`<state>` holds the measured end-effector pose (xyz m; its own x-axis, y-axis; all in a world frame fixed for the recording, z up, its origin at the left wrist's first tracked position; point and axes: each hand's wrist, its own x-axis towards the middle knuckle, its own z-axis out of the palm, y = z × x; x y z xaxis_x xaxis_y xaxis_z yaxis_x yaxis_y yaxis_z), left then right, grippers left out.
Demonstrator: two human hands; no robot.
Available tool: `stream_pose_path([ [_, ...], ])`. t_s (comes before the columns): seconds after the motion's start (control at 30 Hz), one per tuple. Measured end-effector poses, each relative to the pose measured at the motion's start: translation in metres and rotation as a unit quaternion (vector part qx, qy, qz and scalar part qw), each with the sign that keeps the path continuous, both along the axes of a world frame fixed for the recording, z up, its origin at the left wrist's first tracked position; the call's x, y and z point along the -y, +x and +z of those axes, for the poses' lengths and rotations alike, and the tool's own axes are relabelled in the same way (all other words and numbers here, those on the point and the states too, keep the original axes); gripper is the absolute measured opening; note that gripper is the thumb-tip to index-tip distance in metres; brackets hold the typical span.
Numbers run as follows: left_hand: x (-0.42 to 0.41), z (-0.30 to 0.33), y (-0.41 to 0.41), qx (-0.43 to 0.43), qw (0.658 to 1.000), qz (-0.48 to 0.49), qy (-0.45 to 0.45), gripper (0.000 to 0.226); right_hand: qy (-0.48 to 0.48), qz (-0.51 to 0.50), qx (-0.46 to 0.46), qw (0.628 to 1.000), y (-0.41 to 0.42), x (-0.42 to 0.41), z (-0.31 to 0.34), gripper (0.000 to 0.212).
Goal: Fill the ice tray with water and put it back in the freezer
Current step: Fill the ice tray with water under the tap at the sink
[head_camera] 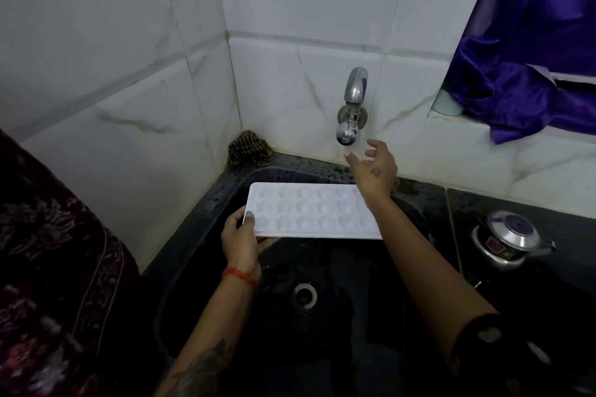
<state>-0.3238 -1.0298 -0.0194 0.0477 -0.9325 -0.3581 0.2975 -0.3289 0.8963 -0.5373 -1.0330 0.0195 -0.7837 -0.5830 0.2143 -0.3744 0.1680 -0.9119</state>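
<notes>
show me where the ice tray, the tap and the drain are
ice tray (309, 213), head view, middle of its moulded top
tap (354, 90), head view, on the curved metal handle
drain (304, 295), head view, on the metal ring in the sink floor

Two bare forearms, one banded at the wrist, both inked

The left hand (240, 240) has a pale lilac-painted thumbnail and an orange-red thread band (241, 276) round its wrist; a dark tattoo (201, 371) covers the near forearm. The right hand (375, 171) bears a small dark mark on its back, and a dark sleeve (493, 348) with pale shapes covers the near arm.
</notes>
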Motion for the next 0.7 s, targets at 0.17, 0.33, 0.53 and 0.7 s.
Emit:
stream_pose_path([
  [0.17, 0.014, 0.001, -0.003, -0.004, 1.0, 0.006, -0.003, 0.021, 0.089, 0.032, -0.051, 0.994, -0.013, 0.042, 0.002, 0.073],
  [0.33, 0.023, -0.002, -0.007, -0.002, 1.0, 0.003, 0.008, 0.015, 0.123, 0.064, -0.152, 0.979, -0.02, 0.062, -0.003, 0.065],
  [0.53, 0.03, -0.006, -0.009, 0.007, 1.0, 0.0, 0.013, 0.016, 0.161, 0.116, -0.304, 0.932, -0.032, 0.062, -0.001, 0.046],
  [0.7, 0.032, -0.004, -0.011, 0.006, 1.0, -0.001, 0.012, 0.016, 0.128, 0.116, -0.18, 0.968, -0.028, 0.065, 0.005, 0.026],
])
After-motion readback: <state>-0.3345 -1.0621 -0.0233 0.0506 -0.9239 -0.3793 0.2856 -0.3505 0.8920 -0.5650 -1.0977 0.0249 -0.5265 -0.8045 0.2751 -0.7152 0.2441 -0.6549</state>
